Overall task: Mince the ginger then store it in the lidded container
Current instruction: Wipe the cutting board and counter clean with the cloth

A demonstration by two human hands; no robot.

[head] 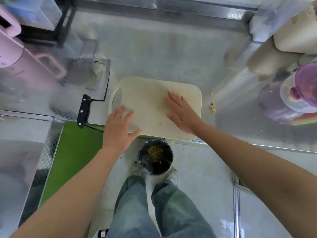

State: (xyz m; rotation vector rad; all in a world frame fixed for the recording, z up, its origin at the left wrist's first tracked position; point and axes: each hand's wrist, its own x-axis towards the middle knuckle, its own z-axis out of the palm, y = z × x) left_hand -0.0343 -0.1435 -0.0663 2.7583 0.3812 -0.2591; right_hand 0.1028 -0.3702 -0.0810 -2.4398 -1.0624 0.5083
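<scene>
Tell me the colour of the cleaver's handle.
Black cleaver handle, with pale rivets; head view.

Bright, even light all over, with hazy glare washing my steel counter point(154, 48) at far left. Barely a shadow on the cutting board point(145, 100). Everything's soft with blur; the wide lens bends the edges and smears the purple container point(300, 90) at right.
</scene>
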